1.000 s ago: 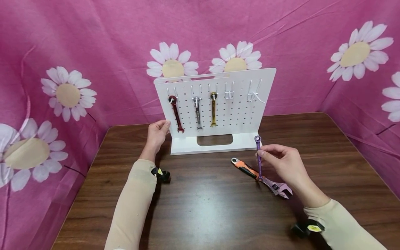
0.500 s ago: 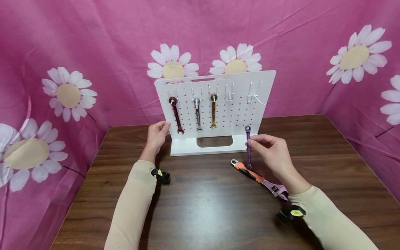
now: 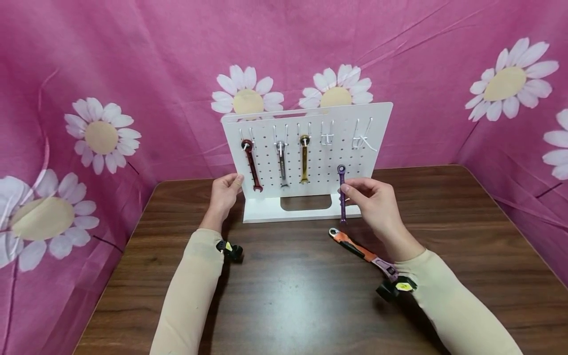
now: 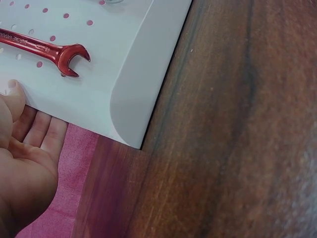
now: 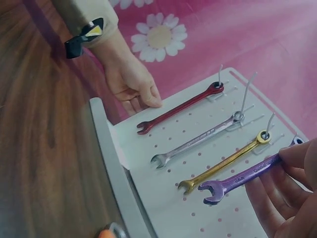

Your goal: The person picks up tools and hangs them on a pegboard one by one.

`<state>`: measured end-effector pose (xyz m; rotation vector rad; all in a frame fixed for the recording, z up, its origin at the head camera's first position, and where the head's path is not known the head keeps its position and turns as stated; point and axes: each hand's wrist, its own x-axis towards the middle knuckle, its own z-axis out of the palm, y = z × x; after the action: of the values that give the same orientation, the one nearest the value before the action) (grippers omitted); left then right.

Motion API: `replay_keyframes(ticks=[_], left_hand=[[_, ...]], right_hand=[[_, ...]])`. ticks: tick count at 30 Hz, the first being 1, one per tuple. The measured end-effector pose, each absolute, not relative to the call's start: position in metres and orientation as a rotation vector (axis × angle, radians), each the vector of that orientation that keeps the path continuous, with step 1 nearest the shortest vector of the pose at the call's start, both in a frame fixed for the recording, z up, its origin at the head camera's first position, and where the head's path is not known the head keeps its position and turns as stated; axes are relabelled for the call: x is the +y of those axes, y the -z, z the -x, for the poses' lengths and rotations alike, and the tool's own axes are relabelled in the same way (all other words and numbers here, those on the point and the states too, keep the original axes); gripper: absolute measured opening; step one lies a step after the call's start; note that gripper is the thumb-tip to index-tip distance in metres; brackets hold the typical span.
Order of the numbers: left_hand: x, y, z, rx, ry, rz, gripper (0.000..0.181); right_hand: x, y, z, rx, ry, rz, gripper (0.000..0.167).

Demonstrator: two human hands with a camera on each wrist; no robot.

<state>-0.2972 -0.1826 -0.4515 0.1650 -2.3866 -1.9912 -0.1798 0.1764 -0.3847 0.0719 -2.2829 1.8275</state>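
Note:
A purple combination wrench (image 3: 342,199) is pinched near its ring end by my right hand (image 3: 377,202), held upright in front of the lower right of a white pegboard stand (image 3: 270,209). My left hand (image 3: 225,194) grips the board's left edge, thumb in front and fingers behind, as the left wrist view shows. From the board's hooks hang a red wrench (image 3: 252,167), a silver wrench (image 3: 282,165) and a gold wrench (image 3: 304,160), ring ends up. Two hooks to their right, a white hook (image 3: 327,135) and a far-right hook (image 3: 363,138), carry nothing.
An adjustable wrench (image 3: 355,247) with an orange and black handle lies on the brown wooden table (image 3: 275,296), partly hidden by my right wrist. Pink flowered cloth (image 3: 293,44) hangs behind and at both sides of the table.
My right hand has carried the purple wrench left and upward, from above the adjustable wrench to in front of the pegboard. The left hand keeps its grip on the board's edge.

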Motion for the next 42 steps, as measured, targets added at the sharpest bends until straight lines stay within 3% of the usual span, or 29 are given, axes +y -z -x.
replay_keyframes(ticks=[23,42], left_hand=[[-0.18,0.449,0.295,-2.353,2.005,-0.159,0.034],[-0.182,0.451,0.297,-2.377,1.983,-0.159,0.035]], right_hand=[[0.151,0.361,0.214,-2.133,-1.926,-0.066,0.027],[0.15,0.365,0.238,-2.217,-1.977,0.073,0.033]])
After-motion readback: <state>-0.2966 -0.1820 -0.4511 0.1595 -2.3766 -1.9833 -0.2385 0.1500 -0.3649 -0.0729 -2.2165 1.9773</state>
